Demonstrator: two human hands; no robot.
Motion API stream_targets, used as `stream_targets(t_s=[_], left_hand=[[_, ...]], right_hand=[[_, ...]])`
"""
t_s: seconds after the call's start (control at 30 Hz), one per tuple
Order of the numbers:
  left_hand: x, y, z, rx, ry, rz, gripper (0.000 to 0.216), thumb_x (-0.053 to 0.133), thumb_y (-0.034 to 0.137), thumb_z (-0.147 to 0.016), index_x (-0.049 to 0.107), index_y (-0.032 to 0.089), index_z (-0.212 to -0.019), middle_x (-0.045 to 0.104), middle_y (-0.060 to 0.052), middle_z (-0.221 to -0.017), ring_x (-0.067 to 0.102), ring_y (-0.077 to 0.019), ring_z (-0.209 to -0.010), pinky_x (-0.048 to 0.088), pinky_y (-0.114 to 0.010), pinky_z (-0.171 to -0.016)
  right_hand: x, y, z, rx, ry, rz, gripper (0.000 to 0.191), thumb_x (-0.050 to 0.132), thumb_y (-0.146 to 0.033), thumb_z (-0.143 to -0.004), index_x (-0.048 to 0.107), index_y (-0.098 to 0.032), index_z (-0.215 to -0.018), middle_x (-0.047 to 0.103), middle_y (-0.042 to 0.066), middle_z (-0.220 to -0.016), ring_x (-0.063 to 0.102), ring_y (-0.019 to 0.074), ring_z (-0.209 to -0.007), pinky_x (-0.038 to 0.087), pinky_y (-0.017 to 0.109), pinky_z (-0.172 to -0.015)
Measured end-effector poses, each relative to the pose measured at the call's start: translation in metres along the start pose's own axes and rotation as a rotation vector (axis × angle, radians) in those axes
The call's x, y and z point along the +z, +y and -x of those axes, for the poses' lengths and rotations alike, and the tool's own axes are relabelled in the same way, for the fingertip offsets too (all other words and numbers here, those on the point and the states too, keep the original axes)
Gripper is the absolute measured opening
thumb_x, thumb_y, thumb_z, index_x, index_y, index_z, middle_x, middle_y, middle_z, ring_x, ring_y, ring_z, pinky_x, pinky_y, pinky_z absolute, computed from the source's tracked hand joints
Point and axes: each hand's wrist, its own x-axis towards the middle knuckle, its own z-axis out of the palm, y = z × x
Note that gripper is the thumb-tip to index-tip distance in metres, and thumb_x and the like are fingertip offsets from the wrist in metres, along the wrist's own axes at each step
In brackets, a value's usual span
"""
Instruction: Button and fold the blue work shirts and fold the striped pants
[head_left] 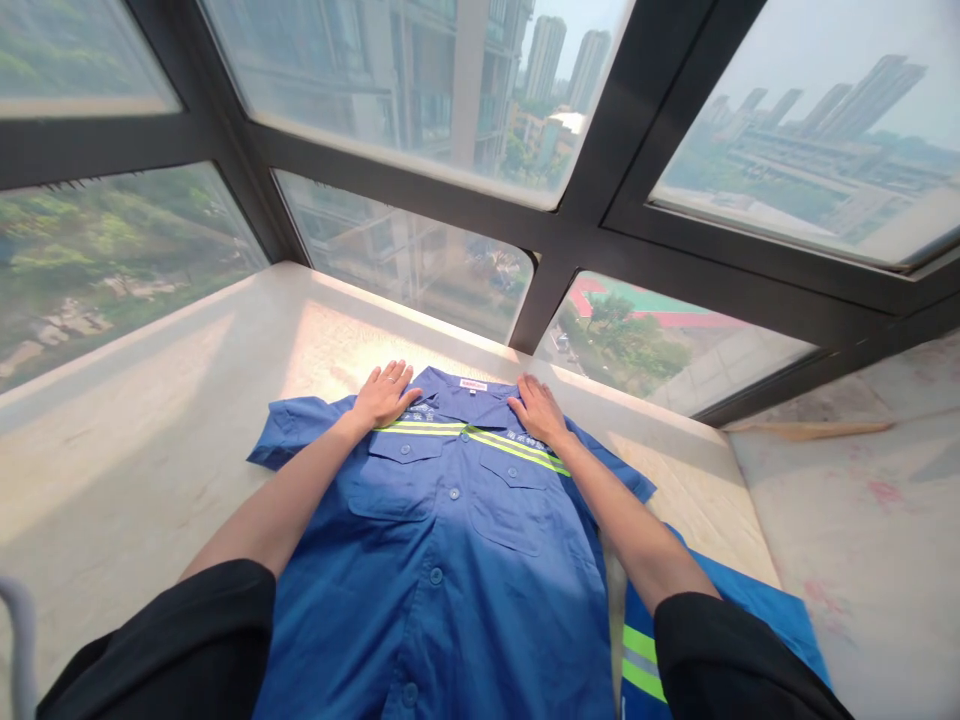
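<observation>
A blue short-sleeved work shirt (442,560) with yellow-green reflective stripes lies buttoned and face up on a pale stone window ledge (135,430). My left hand (384,393) rests flat on the shirt's left shoulder beside the collar, fingers stretched out, a ring on one finger. My right hand (537,410) lies flat on the other shoulder, fingers together and extended. Neither hand holds anything. Both forearms reach out of black sleeves across the shirt.
A second blue garment with a reflective stripe (720,620) lies at the right, partly under my right arm. Dark-framed windows (555,240) enclose the ledge's far side. A stained pale surface (862,520) extends to the right.
</observation>
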Motion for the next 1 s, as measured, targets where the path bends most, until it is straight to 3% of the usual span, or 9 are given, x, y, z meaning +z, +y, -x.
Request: stream_targets(t_s=[0.13, 0.27, 0.43, 0.5, 0.6, 0.73, 0.8, 0.9, 1.0], left_hand=[[-0.005, -0.022, 0.009, 0.041, -0.022, -0.047, 0.065, 0.029, 0.048, -0.100, 0.035, 0.012, -0.152, 0.029, -0.017, -0.161, 0.023, -0.0305, -0.150, 0.021, -0.050, -0.119], [-0.021, -0.033, 0.024, -0.094, -0.006, -0.160, 0.064, 0.032, 0.048, -0.098, 0.042, 0.008, -0.147, 0.034, -0.025, -0.156, 0.026, -0.0371, -0.148, 0.027, -0.059, -0.113], [-0.049, -0.025, 0.048, -0.283, 0.116, -0.174, 0.070, 0.032, 0.049, -0.098, 0.036, 0.000, -0.148, 0.036, -0.030, -0.153, 0.027, -0.0418, -0.146, 0.031, -0.058, -0.111], [-0.056, -0.001, 0.057, -0.268, 0.182, -0.169, 0.071, 0.033, 0.048, -0.098, 0.035, -0.002, -0.149, 0.035, -0.031, -0.153, 0.027, -0.0425, -0.146, 0.029, -0.058, -0.112], [-0.054, 0.062, 0.068, -0.161, 0.243, -0.099, 0.073, 0.033, 0.051, -0.098, 0.034, -0.001, -0.150, 0.034, -0.031, -0.154, 0.026, -0.0422, -0.147, 0.028, -0.057, -0.114], [-0.029, 0.164, 0.084, 0.208, 0.234, 0.018, 0.068, 0.033, 0.052, -0.099, 0.037, 0.008, -0.151, 0.031, -0.021, -0.159, 0.021, -0.0349, -0.150, 0.023, -0.051, -0.119], [-0.011, 0.198, 0.092, 0.350, 0.174, 0.044, 0.067, 0.036, 0.054, -0.098, 0.039, 0.014, -0.152, 0.029, -0.017, -0.161, 0.020, -0.0329, -0.151, 0.019, -0.052, -0.121], [0.014, 0.215, 0.103, 0.287, 0.091, 0.080, 0.071, 0.039, 0.060, -0.095, 0.041, 0.017, -0.151, 0.032, -0.016, -0.159, 0.025, -0.0335, -0.149, 0.022, -0.054, -0.120], [0.029, 0.203, 0.115, 0.230, 0.111, 0.093, 0.072, 0.039, 0.061, -0.094, 0.041, 0.017, -0.151, 0.035, -0.016, -0.158, 0.027, -0.0335, -0.149, 0.021, -0.053, -0.121]], right_hand=[[-0.002, -0.006, -0.003, -0.023, 0.098, 0.020, 0.062, 0.028, -0.045, -0.103, 0.035, -0.007, -0.151, 0.039, 0.020, -0.155, 0.031, 0.0290, -0.145, 0.024, 0.044, -0.118], [-0.013, -0.015, -0.005, -0.028, 0.121, 0.094, 0.061, 0.032, -0.046, -0.102, 0.042, -0.004, -0.146, 0.044, 0.024, -0.150, 0.034, 0.0335, -0.141, 0.025, 0.047, -0.116], [-0.044, 0.003, 0.021, 0.051, 0.034, 0.024, 0.056, 0.029, -0.044, -0.104, 0.040, -0.009, -0.147, 0.048, 0.018, -0.149, 0.043, 0.0255, -0.137, 0.032, 0.034, -0.113], [-0.058, 0.019, 0.040, 0.148, -0.020, 0.041, 0.054, 0.033, -0.042, -0.103, 0.039, -0.011, -0.147, 0.050, 0.017, -0.147, 0.045, 0.0260, -0.136, 0.034, 0.034, -0.111], [-0.070, 0.040, 0.071, 0.278, -0.084, 0.069, 0.048, 0.040, -0.038, -0.102, 0.047, -0.010, -0.140, 0.057, 0.021, -0.137, 0.051, 0.0298, -0.129, 0.038, 0.038, -0.106], [-0.074, 0.057, 0.099, 0.395, -0.136, 0.070, 0.047, 0.049, -0.040, -0.099, 0.053, -0.009, -0.134, 0.062, 0.022, -0.127, 0.057, 0.0308, -0.121, 0.044, 0.038, -0.098], [-0.072, 0.064, 0.107, 0.434, -0.161, 0.064, 0.046, 0.056, -0.040, -0.095, 0.057, -0.009, -0.128, 0.064, 0.022, -0.123, 0.060, 0.0307, -0.116, 0.046, 0.036, -0.094], [-0.070, 0.074, 0.112, 0.465, -0.187, 0.035, 0.031, 0.063, -0.033, -0.090, 0.067, -0.014, -0.115, 0.070, 0.016, -0.116, 0.064, 0.0267, -0.109, 0.047, 0.031, -0.087], [-0.070, 0.082, 0.114, 0.478, -0.183, -0.009, 0.019, 0.060, -0.027, -0.091, 0.073, -0.020, -0.102, 0.074, 0.009, -0.109, 0.066, 0.0226, -0.103, 0.047, 0.027, -0.082]])
